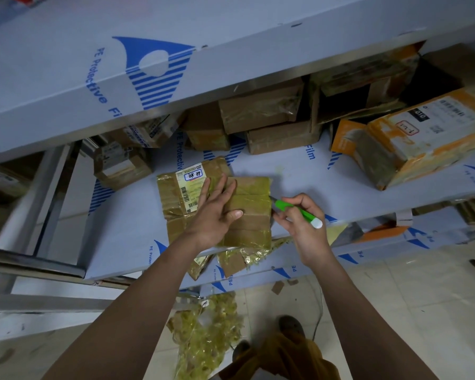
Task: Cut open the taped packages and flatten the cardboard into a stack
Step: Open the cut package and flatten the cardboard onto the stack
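Observation:
A flat brown package [247,212], wrapped in yellowish tape with a white shipping label, lies on the middle shelf [299,176]. My left hand [217,209] presses flat on top of it, fingers spread. My right hand [302,218] grips a green and white utility knife [299,211] just to the package's right; its blade tip touches the package's right edge. Torn tape and a cardboard scrap [233,263] hang under the package at the shelf's front edge.
Several taped cardboard boxes [261,113] line the shelf's back, and an orange and white box [412,135] lies at the right. The upper shelf [154,64] overhangs. A heap of torn tape [206,333] lies on the tiled floor by my feet.

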Demonstrator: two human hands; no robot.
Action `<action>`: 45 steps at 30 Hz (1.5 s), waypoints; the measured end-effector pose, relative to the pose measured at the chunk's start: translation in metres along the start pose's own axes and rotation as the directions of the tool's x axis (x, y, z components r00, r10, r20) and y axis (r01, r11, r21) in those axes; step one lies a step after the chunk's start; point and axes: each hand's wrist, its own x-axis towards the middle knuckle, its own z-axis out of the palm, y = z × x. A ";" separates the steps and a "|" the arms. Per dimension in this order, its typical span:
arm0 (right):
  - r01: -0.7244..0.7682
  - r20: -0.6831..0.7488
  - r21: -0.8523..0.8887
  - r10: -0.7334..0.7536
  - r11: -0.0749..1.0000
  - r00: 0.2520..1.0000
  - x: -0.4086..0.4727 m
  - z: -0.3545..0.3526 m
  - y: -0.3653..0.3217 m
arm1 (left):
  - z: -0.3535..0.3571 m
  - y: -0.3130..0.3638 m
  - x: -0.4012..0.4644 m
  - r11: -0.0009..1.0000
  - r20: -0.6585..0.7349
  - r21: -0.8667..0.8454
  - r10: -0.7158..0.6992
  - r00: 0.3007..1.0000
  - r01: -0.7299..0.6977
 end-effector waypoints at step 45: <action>0.010 -0.124 0.080 0.000 0.997 0.992 -0.030 -0.008 0.002 | -0.009 0.020 0.005 0.978 -0.078 -0.191 -0.103 0.992 0.087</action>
